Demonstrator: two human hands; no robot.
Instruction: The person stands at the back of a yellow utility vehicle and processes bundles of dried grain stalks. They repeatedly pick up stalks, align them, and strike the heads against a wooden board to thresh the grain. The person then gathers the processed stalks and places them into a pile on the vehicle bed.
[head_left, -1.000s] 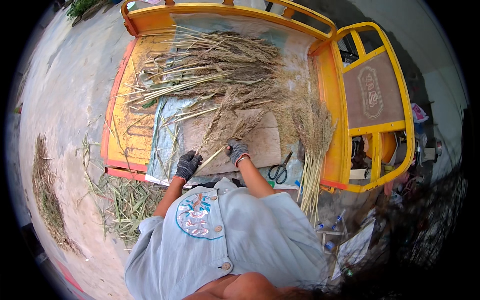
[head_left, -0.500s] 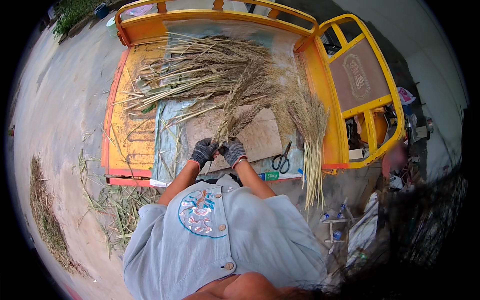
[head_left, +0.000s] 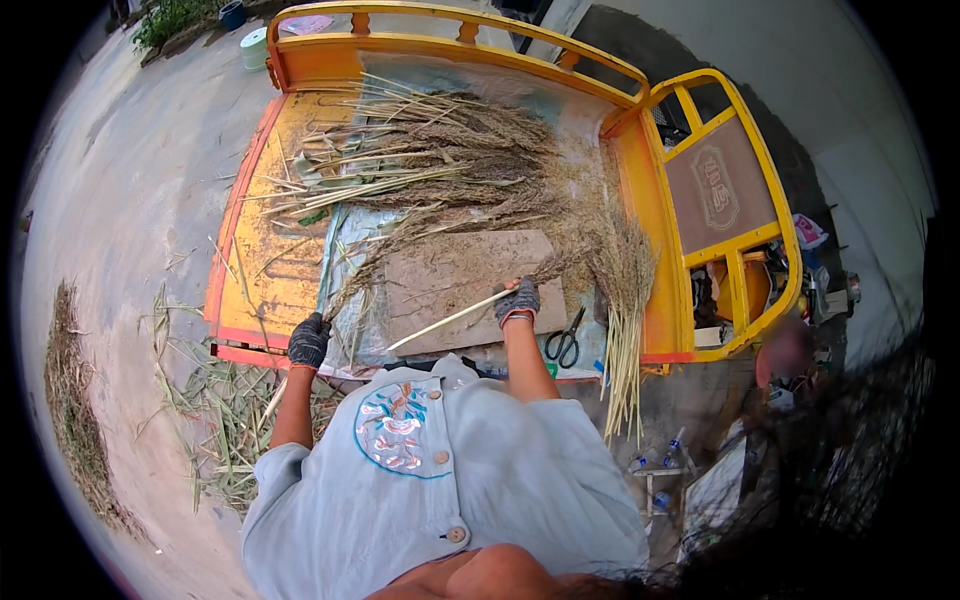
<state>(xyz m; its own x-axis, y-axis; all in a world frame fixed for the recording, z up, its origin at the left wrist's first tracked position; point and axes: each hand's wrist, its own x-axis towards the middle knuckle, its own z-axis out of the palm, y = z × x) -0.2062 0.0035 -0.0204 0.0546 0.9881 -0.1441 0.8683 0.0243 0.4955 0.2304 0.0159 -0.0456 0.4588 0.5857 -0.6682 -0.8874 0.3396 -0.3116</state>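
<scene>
My left hand (head_left: 309, 341), in a dark knitted glove, grips a dried grain stalk (head_left: 365, 272) at the left front of the cart bed. The stalk's brushy seed head reaches up and right toward the pile. My gloved right hand (head_left: 518, 301) holds another grain stalk (head_left: 448, 320) over the right part of a flat wooden board (head_left: 425, 275). Its pale bare stem points down-left, and its seed head lies up-right. A large pile of grain stalks (head_left: 450, 150) lies behind the board, with stems leftward. Dark-handled scissors (head_left: 563, 345) rest right of my right hand.
A bundle of stalks (head_left: 625, 300) hangs over the front edge at the right. The yellow cart's rail (head_left: 420, 45) runs along the back, with a gate frame (head_left: 720, 190) at the right. Stripped leaves (head_left: 235, 420) litter the ground at the left front.
My hands were together over the board on a clump of stalks. They have drawn apart, the left to the left front and the right to the right, each with a stalk.
</scene>
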